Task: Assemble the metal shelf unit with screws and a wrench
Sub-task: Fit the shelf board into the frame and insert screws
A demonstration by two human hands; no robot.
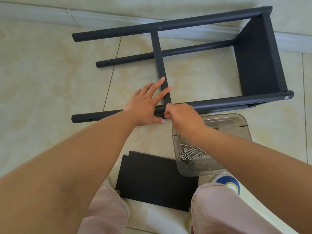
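Two hands at work over dark metal shelf frame [177,53], lying on its side on tiled floor [42,78], far half of scene. Four round posts [152,28] running left-right; solid shelf panel [256,54] fixed at right end, narrow crossbar [158,59] spanning far to near approx mid-length. Loose black shelf panel [155,181] flat on floor, near, between knees in pale trousers [224,211]. Clear plastic tray [224,122] just right of that, near side of nearest post, w/ silver screws [190,152] & nuts [183,156] inside. Left hand [145,105] spread flat, fingers straight, pressing where crossbar meets nearest post; thumb under post. Right hand [182,115] just beside left, touching it, fingers curled at post's near side — pinching something small there, can't tell what.
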